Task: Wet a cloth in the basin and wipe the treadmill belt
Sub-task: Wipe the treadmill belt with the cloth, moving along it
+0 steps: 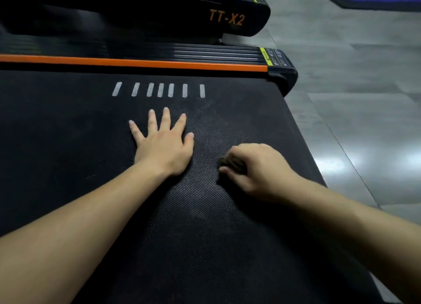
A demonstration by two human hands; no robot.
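The black textured treadmill belt fills most of the view, with a row of several short white stripes near its far edge. My left hand lies flat on the belt, palm down, fingers spread. To its right, my right hand grips a small dark bunched cloth and presses it onto the belt. Only a bit of the cloth shows beneath the curled fingers. No basin is in view.
An orange side rail runs along the belt's far edge, ending in a black cap with a yellow warning label. Beyond stands a second treadmill marked TT-X2. Grey glossy floor lies to the right.
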